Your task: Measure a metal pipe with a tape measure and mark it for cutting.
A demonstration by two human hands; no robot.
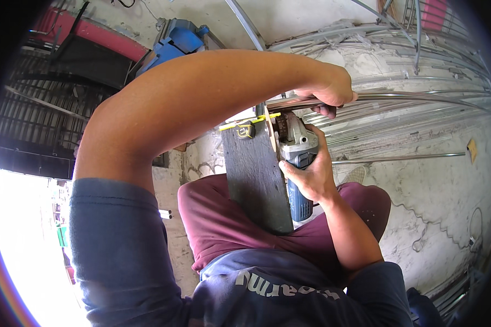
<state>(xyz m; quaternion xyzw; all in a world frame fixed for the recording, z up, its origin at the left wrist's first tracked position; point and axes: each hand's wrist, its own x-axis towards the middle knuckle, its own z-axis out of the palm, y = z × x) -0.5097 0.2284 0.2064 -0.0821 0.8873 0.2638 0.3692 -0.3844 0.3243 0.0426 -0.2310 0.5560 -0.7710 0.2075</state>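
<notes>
My left arm reaches across the view, and my left hand (333,86) is closed around shiny metal tubes (403,96) that run off to the right. My right hand (315,173) grips an angle grinder (300,203), blue with a silver-grey head. Its thin disc (271,129) stands on edge at the right side of a dark wooden board (253,169), close to the tubes' near ends. My left forearm partly covers those ends, so contact with the disc is unclear. A tape measure (246,130), its yellow blade drawn out, lies across the board's far end.
Many long metal tubes (420,128) lie on the floor at the right, with a single tube (398,158) nearer me. A blue bench vise (181,39) stands beyond my left arm. A tan scrap (472,151) lies far right.
</notes>
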